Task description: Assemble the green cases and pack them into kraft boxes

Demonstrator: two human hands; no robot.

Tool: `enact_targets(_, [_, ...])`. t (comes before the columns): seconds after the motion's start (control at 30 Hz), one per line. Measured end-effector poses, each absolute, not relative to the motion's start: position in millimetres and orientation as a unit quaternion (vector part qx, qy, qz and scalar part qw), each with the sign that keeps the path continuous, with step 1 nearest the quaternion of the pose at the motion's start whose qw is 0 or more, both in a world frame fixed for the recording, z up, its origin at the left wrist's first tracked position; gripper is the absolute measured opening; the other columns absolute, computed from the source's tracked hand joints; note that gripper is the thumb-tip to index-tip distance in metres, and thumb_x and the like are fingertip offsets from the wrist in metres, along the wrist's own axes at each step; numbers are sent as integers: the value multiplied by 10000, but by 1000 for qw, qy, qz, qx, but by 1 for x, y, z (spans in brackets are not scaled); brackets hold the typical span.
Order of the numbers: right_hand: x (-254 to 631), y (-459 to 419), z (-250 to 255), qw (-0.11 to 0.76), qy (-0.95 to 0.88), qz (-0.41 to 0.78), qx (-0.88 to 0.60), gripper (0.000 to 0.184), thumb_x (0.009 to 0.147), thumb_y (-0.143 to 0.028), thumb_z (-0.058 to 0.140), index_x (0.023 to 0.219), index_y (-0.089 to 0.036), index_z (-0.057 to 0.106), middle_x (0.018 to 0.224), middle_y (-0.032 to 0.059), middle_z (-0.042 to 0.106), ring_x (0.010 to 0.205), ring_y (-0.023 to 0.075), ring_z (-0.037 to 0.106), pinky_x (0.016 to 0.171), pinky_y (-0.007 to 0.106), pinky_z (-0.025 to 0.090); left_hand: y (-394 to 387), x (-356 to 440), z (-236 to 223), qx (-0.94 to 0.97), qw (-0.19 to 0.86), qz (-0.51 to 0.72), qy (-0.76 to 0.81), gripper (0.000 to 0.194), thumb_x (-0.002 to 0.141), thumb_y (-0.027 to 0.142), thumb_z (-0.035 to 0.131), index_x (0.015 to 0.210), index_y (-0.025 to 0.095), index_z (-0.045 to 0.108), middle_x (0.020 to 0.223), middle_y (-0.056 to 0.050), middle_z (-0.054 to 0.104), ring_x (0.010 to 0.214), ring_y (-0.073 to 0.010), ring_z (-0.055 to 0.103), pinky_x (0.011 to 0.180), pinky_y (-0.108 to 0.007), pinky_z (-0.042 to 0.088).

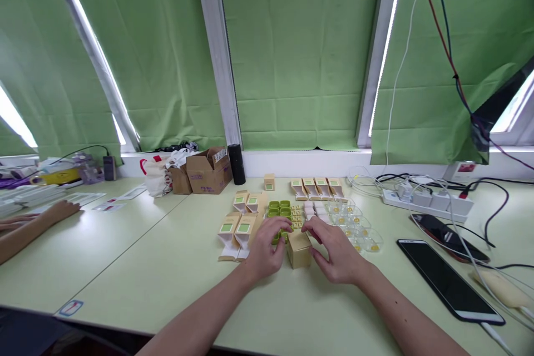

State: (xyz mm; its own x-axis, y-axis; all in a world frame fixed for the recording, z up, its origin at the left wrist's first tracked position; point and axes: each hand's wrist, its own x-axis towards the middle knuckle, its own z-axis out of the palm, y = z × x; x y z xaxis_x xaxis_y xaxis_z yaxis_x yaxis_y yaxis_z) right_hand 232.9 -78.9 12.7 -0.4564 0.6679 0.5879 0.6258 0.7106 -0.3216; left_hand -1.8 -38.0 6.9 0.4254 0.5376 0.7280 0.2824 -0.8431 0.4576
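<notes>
A small closed kraft-paper box stands on the table in front of me, between my two hands. My left hand curls at its left side, fingers bent around the upper back corner and thumb beside the left face. From the right, my right hand bends its fingers onto the top edge, with the thumb close to the right face. Just behind are green square cups, small yellow pieces, white-pink blocks and clear plastic cups. Opened kraft boxes with green labels lie left of my left hand.
More opened boxes and one closed box stand farther back. At right are a phone, a power strip and loose cables. A cardboard carton and black cylinder stand back left; another person's hand rests far left.
</notes>
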Motion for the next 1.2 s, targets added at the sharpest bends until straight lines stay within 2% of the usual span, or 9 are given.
enact_targets(0.2, [233,-72,6,362,-816,-49,-447,431,797,-55,491,1188,-236,488,1034,55,667,756,207,613,615,296,343,-37,-3,5,826,134,491,241,183,855,99,541,983,209,610,990,-90,705,895,-238,657,812,-406,552])
enact_targets(0.33, [233,-67,3,360,-771,-75,-520,423,758,-14,471,1116,-237,503,1011,39,687,723,192,626,575,288,271,-37,-3,5,826,111,493,247,231,831,79,530,1004,214,600,1037,-95,707,947,-251,650,849,-427,539])
enact_targets(0.47, [231,-65,1,300,-744,-61,-594,433,731,9,515,1088,-237,519,1039,36,712,691,182,626,557,284,202,-38,-2,8,838,100,475,249,245,840,93,539,1042,221,591,1061,-92,706,1011,-272,639,909,-463,515])
enact_targets(0.57, [229,-63,-1,269,-738,-49,-617,422,732,30,542,1064,-232,534,1048,37,721,672,172,625,554,286,168,-41,-1,11,860,98,428,260,273,874,160,582,1140,219,603,1118,-100,693,1081,-296,598,951,-492,496])
enact_targets(0.67, [226,-63,-4,270,-735,-41,-621,413,743,34,553,1061,-229,543,1020,35,722,675,169,633,552,283,166,-44,1,15,882,94,373,271,415,874,226,649,1283,210,579,1198,-118,676,1169,-338,528,984,-527,478])
enact_targets(0.77, [223,-64,-5,273,-737,-39,-617,400,752,20,545,1068,-225,547,1026,41,721,686,177,642,549,286,168,-48,4,20,898,88,335,272,528,850,210,678,1358,213,536,1257,-119,671,1217,-362,484,1032,-558,441])
enact_targets(0.93, [221,-65,-5,291,-733,-42,-614,419,751,13,536,1096,-223,557,1087,56,730,698,180,647,549,292,175,-51,9,35,920,76,269,275,560,821,154,699,1352,239,544,1262,-96,671,1190,-353,496,1034,-547,422])
enact_targets(1.1, [222,-64,-4,296,-723,-33,-623,461,765,16,542,1159,-223,560,1130,60,732,698,168,644,563,289,184,-46,14,53,937,62,167,301,597,829,207,735,1388,235,529,1242,-108,652,1145,-344,511,1002,-519,438])
enact_targets(1.2, [222,-65,-3,296,-718,-18,-629,464,788,-4,538,1196,-224,551,1140,50,730,735,176,659,570,284,198,-46,18,66,943,61,106,310,505,833,218,723,1312,231,566,1203,-102,651,1126,-332,531,973,-483,454])
